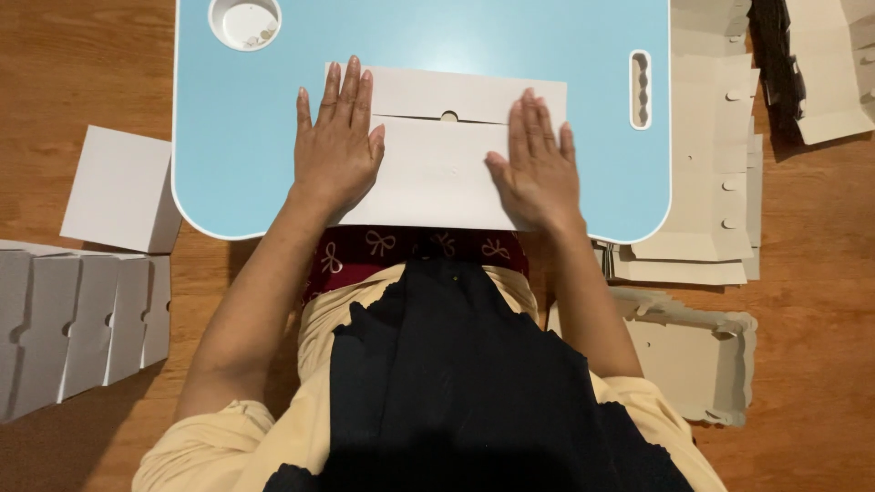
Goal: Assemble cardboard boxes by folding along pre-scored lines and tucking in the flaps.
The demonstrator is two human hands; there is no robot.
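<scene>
Both hands, left hand and right hand, lay flat and open, pressing a folded white carton on the blue table, apparently mid-crease.

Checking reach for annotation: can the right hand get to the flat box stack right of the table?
Probably yes. The right hand lies flat on the white box, and nothing stands between it and the flat stack beside the table.

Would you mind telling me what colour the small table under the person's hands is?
The table is light blue with a white rim, seen best in the head view.
</scene>
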